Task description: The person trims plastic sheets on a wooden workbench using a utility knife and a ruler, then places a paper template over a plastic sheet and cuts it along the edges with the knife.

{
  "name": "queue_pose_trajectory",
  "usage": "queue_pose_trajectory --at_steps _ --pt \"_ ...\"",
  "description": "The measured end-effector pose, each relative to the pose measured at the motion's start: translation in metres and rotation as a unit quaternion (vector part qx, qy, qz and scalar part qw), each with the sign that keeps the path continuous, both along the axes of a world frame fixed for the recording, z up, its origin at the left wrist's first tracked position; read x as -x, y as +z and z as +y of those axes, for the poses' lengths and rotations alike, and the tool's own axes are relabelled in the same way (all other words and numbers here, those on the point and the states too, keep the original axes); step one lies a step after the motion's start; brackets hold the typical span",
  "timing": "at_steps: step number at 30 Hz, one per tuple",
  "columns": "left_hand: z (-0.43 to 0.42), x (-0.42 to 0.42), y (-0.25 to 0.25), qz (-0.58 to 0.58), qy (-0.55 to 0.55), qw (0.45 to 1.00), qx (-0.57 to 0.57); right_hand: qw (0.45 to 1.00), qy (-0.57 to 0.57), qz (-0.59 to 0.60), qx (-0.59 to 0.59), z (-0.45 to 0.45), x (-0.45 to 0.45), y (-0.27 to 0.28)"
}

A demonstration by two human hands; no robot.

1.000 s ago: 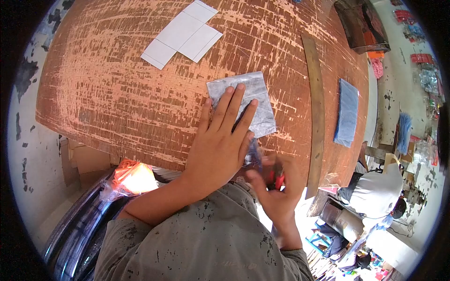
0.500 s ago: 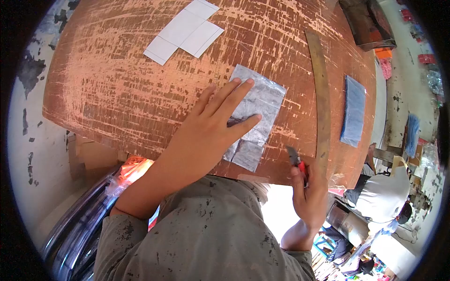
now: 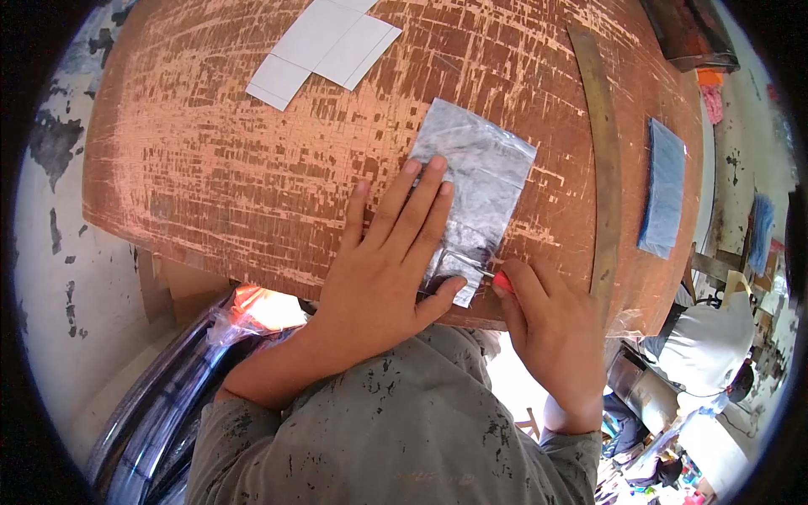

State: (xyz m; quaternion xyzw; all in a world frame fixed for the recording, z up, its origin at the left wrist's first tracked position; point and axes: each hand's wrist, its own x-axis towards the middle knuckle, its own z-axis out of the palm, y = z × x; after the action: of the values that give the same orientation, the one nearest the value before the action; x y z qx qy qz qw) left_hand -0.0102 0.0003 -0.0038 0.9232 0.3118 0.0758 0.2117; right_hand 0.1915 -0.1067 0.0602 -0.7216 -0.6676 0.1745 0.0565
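Observation:
My left hand [image 3: 387, 252] lies flat with fingers spread on the left side of a greyish plastic sheet [image 3: 484, 172] on the worn wooden table [image 3: 202, 151]. At the sheet's lower right, my right hand [image 3: 551, 324] is closed round a red-handled cutter [image 3: 502, 281]. The cutter's thin tip reaches the sheet near its lower edge, close to my left thumb. Much of the handle is hidden inside my fingers.
A white cut paper shape [image 3: 324, 46] lies at the upper left. A long metal ruler [image 3: 602, 160] and a stack of blue sheets [image 3: 663, 189] lie right. Dark shiny rolls [image 3: 160, 404] stand lower left. Another person [image 3: 707, 349] is at the far right.
The right hand has moved left with the cutter, from beside the sheet to its lower part. The left hand has shifted on the sheet, which turned since the earliest frame. The view has shifted slightly.

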Motion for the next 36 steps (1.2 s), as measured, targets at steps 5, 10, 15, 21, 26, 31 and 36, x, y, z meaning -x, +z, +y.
queue_pose_trajectory --at_steps 5,10,15,21,26,31,36 --pt "0.001 0.0 0.0 -0.005 0.004 1.0 0.014 0.999 0.04 -0.006 0.028 0.009 -0.004 0.004" --pt "0.001 0.001 -0.002 -0.017 0.003 1.0 0.017 0.999 0.036 -0.01 0.039 0.014 -0.003 0.007" --pt "0.001 0.001 -0.003 -0.017 0.002 1.0 0.016 0.999 0.029 -0.014 0.042 0.014 -0.004 0.006" --pt "0.001 0.001 -0.003 -0.012 -0.002 1.0 0.014 0.998 0.04 -0.008 0.055 0.016 -0.006 0.009" --pt "0.001 0.001 -0.003 -0.011 -0.002 1.0 0.015 0.997 0.048 -0.012 0.066 0.018 -0.007 0.01" --pt "0.001 0.001 -0.001 -0.011 0.001 1.0 0.025 0.993 0.069 -0.013 0.098 0.023 -0.005 0.015" --pt "-0.002 -0.001 -0.002 0.007 0.012 1.0 0.014 0.985 0.102 -0.012 0.138 0.024 -0.01 0.013"
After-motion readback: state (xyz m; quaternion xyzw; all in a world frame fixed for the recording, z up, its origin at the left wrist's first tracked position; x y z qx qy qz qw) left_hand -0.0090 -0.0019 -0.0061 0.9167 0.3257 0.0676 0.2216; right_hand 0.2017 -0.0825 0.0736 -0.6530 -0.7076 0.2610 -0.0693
